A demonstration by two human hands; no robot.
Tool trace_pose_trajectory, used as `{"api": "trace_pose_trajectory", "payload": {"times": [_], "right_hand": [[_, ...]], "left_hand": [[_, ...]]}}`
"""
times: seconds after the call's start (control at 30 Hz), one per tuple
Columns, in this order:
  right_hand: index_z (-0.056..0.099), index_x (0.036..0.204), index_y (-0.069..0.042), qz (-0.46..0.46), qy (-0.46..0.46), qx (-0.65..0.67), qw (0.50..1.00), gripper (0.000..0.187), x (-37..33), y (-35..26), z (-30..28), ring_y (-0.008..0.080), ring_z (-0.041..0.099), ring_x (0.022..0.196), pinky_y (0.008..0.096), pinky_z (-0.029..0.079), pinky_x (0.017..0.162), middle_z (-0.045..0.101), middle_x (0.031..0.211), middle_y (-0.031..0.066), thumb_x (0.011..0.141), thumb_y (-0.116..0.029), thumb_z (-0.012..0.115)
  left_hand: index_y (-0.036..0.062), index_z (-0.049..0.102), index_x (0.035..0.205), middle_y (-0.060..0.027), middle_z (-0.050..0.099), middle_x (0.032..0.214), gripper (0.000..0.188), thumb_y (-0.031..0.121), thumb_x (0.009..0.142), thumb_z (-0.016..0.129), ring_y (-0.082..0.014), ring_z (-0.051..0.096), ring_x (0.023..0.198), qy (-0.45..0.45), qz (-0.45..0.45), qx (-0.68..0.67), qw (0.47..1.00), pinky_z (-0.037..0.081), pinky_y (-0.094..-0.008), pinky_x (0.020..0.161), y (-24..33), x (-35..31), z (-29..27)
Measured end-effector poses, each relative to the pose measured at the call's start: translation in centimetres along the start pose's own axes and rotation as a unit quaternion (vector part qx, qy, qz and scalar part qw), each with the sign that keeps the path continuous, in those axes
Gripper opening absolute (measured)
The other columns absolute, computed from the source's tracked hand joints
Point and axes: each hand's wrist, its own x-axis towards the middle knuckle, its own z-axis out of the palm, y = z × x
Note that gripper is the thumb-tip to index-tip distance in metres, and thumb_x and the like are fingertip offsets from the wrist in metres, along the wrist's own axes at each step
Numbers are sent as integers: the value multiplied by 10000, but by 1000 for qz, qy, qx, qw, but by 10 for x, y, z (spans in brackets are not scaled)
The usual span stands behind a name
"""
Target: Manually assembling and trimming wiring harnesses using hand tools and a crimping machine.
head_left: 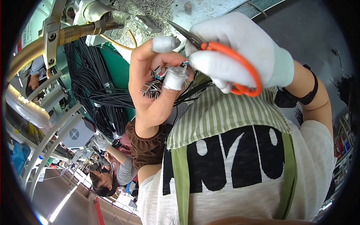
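Small metal connector shells [151,89] lie several together in the palm of my left hand [144,75], whose thumb and one fingertip wear white wrappings. That thumb and the curled fingers close on a black cable end with thin coloured wires [185,63]. In a white knit glove, my right hand [240,41] grips orange-handled scissors [245,62], their dark pointed blades aimed up and left. The gloved fingertips meet the left fingers at the wires, so whether they also pinch the wires is hidden.
A bundle of black cables [107,86] lies on the green surface to my left. Beyond my hands, many metal pieces [157,11] cover the bench beside a machine with a brass-coloured rod [75,33]. Another person [122,168] sits at the lower left.
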Motion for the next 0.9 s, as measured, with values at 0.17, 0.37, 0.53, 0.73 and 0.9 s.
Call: {"api": "trace_pose_trajectory", "payload": {"times": [0.17,0.37,0.53,0.73,0.9], "right_hand": [[594,932,14,79,-36,238,967,179,-3,-2,-6,97,541,460,242,410,426,573,606,37,881,-157,591],[632,912,-65,-261,191,-404,856,219,7,8,15,155,576,522,257,420,465,569,632,39,764,-201,720],[648,915,-115,-153,260,-379,875,244,6,4,18,186,589,580,270,432,497,570,669,31,713,-218,737],[644,880,-113,-131,186,-490,841,205,-4,-7,17,195,575,562,297,443,492,583,670,28,719,-196,741],[634,822,-76,-93,161,-372,910,132,-10,9,18,217,552,522,305,423,471,577,619,57,763,-164,713]], "left_hand": [[-17,472,1154,-84,597,850,296,0,876,571,-100,586,723,-53,120,238,962,453,-184,598,-3,0,-13],[-5,547,1074,-39,608,812,208,30,874,589,-71,566,694,5,-79,-112,991,431,-170,593,6,1,-12],[-9,600,960,7,596,809,134,-10,826,603,-32,517,683,108,-109,21,988,394,-152,604,4,3,-12],[-14,611,924,16,584,821,177,-74,757,605,-14,486,689,154,-59,139,977,371,-141,615,4,5,-2],[-2,602,948,12,578,829,226,-80,739,640,-17,484,683,169,-43,156,972,377,-147,620,0,7,-1]]}}
